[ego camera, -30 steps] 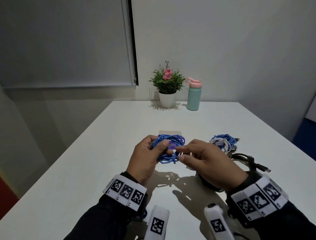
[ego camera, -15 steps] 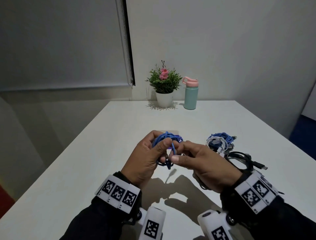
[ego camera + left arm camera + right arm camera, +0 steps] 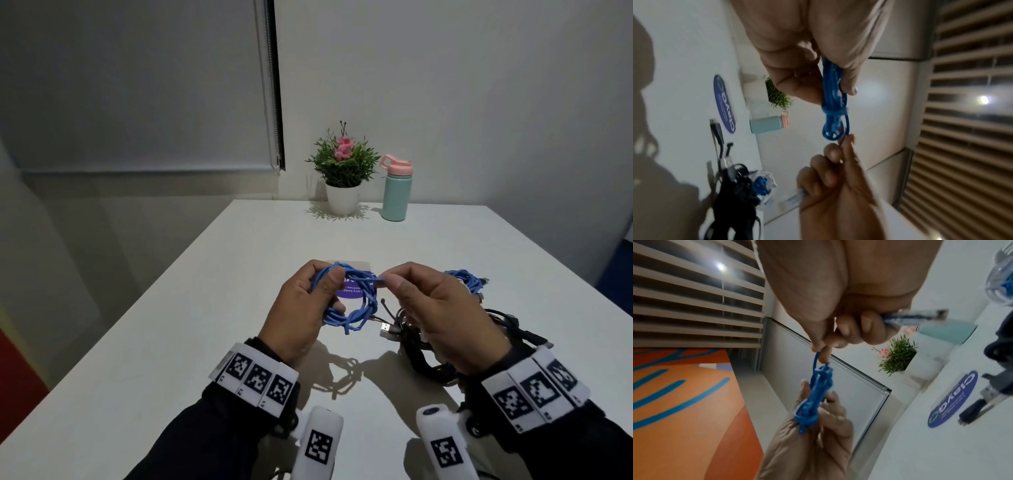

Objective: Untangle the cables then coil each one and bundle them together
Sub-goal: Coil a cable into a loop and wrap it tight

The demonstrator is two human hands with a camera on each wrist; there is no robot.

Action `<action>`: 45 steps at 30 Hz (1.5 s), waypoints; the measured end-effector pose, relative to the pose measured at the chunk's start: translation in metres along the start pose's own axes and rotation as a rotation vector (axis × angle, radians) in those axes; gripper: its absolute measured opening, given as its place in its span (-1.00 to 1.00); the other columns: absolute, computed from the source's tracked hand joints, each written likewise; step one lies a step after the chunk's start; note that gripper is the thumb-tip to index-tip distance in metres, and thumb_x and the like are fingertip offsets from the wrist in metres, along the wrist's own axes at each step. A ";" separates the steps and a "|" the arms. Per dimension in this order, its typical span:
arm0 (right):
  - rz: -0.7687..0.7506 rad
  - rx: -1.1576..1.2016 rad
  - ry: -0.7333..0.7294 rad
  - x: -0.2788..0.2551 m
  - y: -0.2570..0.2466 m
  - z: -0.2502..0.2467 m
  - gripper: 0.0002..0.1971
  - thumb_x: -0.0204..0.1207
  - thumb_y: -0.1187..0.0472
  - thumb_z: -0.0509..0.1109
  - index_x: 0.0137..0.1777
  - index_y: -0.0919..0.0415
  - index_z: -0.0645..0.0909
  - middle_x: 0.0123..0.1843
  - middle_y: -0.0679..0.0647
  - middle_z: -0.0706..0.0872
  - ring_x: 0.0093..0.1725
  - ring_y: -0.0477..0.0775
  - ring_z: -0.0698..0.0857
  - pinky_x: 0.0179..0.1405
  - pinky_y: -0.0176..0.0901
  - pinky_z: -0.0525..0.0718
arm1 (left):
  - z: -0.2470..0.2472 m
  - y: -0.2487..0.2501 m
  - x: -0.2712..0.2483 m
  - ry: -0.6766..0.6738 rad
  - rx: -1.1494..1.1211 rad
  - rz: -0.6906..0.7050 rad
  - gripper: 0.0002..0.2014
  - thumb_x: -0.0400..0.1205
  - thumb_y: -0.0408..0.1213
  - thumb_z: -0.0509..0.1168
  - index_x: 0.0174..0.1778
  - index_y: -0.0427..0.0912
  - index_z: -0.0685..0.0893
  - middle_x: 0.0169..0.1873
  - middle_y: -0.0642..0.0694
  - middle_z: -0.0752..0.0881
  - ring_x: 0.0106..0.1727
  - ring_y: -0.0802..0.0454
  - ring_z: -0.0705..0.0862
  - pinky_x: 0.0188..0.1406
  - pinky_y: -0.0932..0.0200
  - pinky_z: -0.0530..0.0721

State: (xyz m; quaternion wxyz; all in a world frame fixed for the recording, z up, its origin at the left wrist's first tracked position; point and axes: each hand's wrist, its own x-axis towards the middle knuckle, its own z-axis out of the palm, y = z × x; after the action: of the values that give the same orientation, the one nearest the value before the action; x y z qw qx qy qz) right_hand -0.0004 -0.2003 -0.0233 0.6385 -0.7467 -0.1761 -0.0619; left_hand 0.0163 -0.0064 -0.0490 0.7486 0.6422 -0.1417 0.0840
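The left hand (image 3: pixel 301 308) gripped the soft, springy blue cable (image 3: pixel 356 308) coil; the right hand (image 3: pixel 431 308) pinched its loose end, the best hold.

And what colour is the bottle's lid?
Pink. The lid tops a mint-green bottle, clearest in the head view.

Held above the near middle of the table (image 3: pixel 212 308): cable coil (image 3: pixel 356 308), left hand (image 3: pixel 301 315) on its left, right hand (image 3: pixel 442 308) on its right. Right of these, on the table, more cables (image 3: pixel 513 329). Far edge: potted plant (image 3: pixel 343 174), bottle (image 3: pixel 395 192) to its right.
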 end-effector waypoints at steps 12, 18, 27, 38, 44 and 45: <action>0.040 0.079 -0.091 0.005 0.012 -0.004 -0.69 0.72 0.00 0.23 -0.12 0.11 0.71 -0.53 0.19 0.24 -0.59 -0.06 0.16 -0.60 -0.32 0.25 | -0.009 -0.004 0.003 -0.182 0.100 -0.077 -0.94 0.59 -0.10 0.42 -0.12 0.08 0.82 -0.06 -0.13 0.75 -0.02 -0.06 0.68 0.13 0.02 0.69; 0.045 -0.048 -0.128 0.005 0.013 -0.009 -0.71 0.71 0.03 0.27 -0.18 0.12 0.68 -0.61 -0.15 0.42 -0.64 -0.20 0.30 -0.65 -0.45 0.34 | -0.018 -0.001 0.003 -0.194 0.414 -0.058 -0.74 0.46 -0.10 0.55 0.07 0.14 0.82 0.07 0.09 0.83 0.16 0.09 0.77 0.26 0.04 0.67; -0.051 -0.210 -0.243 0.004 0.010 -0.010 -0.75 0.69 0.13 0.31 -0.02 0.32 0.69 -0.54 -0.23 0.58 -0.60 -0.28 0.46 -0.56 -0.56 0.37 | -0.004 0.002 -0.008 -0.490 0.527 -0.004 -0.81 0.69 -0.11 0.24 -0.01 -0.12 0.70 -0.36 0.08 0.65 -0.29 0.14 0.64 -0.19 0.14 0.64; 0.192 0.204 -0.164 0.010 0.031 0.001 -0.90 0.56 0.31 0.49 -0.13 0.36 0.73 -0.39 0.19 0.67 -0.49 0.05 0.60 -0.57 -0.21 0.54 | 0.004 -0.007 -0.008 -0.268 0.320 0.108 -0.80 0.71 -0.12 0.23 0.16 0.08 0.72 -0.36 0.13 0.66 -0.32 0.15 0.60 -0.28 0.26 0.61; -0.057 -0.189 0.085 0.008 0.017 -0.010 -0.93 0.57 0.20 0.48 -0.06 0.00 0.76 -0.18 -0.13 0.77 -0.21 -0.09 0.66 -0.16 -0.35 0.61 | -0.001 -0.008 -0.003 -0.141 0.367 0.062 -0.83 0.79 -0.13 0.21 0.12 -0.01 0.71 -0.30 -0.09 0.68 -0.27 0.06 0.62 -0.18 0.14 0.59; -0.155 -0.222 0.112 0.007 0.011 -0.011 -0.93 0.58 0.17 0.47 -0.04 -0.04 0.75 -0.17 -0.12 0.75 -0.20 -0.11 0.66 -0.15 -0.37 0.60 | -0.004 -0.009 -0.002 -0.113 0.393 0.063 -0.85 0.80 -0.17 0.21 0.09 0.00 0.70 -0.35 0.04 0.67 -0.31 0.14 0.61 -0.24 0.24 0.57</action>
State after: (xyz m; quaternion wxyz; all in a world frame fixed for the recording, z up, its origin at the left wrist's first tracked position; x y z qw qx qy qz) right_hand 0.0115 -0.2110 -0.0296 0.5542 -0.7921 -0.1896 -0.1717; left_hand 0.0178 -0.0043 -0.0587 0.5968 0.7748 -0.1844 0.0973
